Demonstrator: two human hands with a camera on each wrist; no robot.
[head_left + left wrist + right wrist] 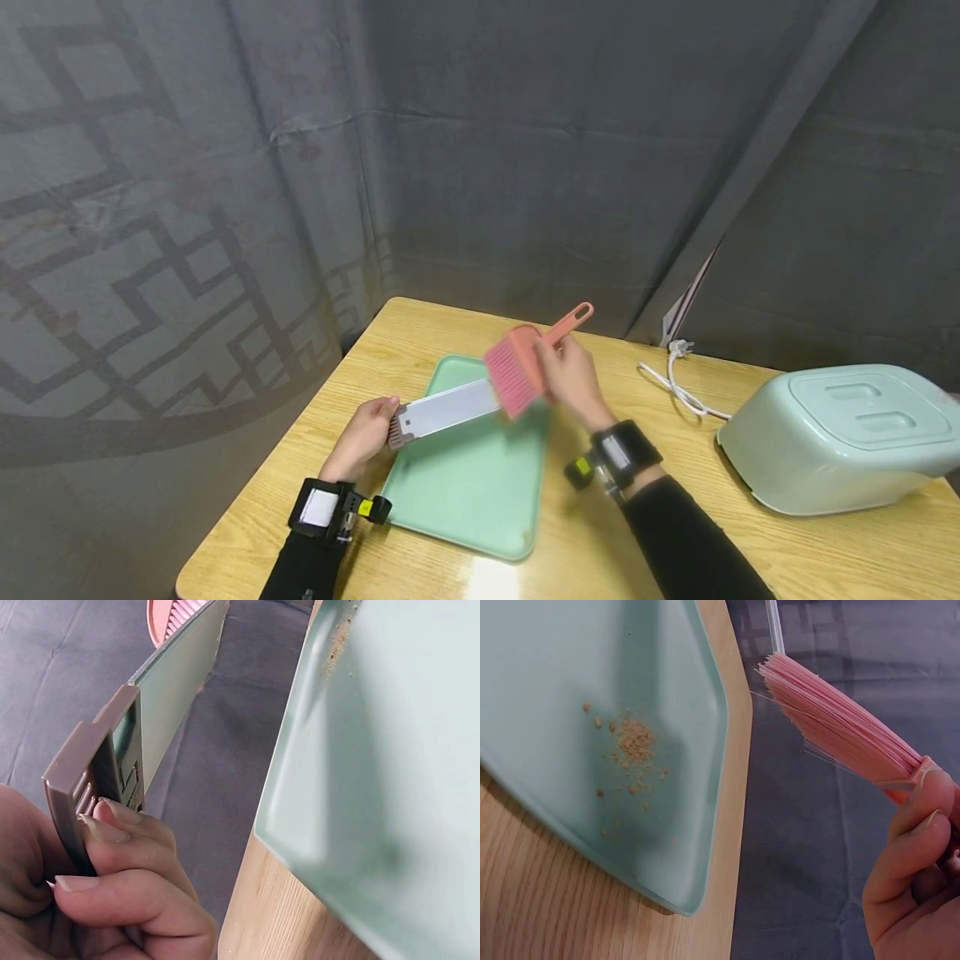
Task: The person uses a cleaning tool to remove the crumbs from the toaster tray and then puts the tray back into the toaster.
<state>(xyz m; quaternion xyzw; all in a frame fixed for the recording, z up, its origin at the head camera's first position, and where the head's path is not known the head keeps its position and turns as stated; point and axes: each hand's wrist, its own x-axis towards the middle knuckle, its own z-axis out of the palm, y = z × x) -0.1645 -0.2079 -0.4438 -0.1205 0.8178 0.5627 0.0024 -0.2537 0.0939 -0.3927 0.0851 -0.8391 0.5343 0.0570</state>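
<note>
My left hand point(365, 433) pinches the brown end of a long, flat metal crumb tray point(450, 410), holding it raised over a mint-green tray point(465, 500). In my right hand point(573, 379) is a small pink hand brush point(513, 371), gripped near its head with the looped handle pointing up and away. The bristles point(840, 724) meet the far end of the crumb tray in the head view. Brown crumbs point(635, 742) lie in a small heap on the green tray, with loose bits scattered around.
A mint-green toaster point(840, 442) with a closed lid stands at the table's right. Its white cord and plug point(678, 367) lie behind it, to the left. Grey curtains point(525, 167) hang along the back and left of the wooden table point(300, 500).
</note>
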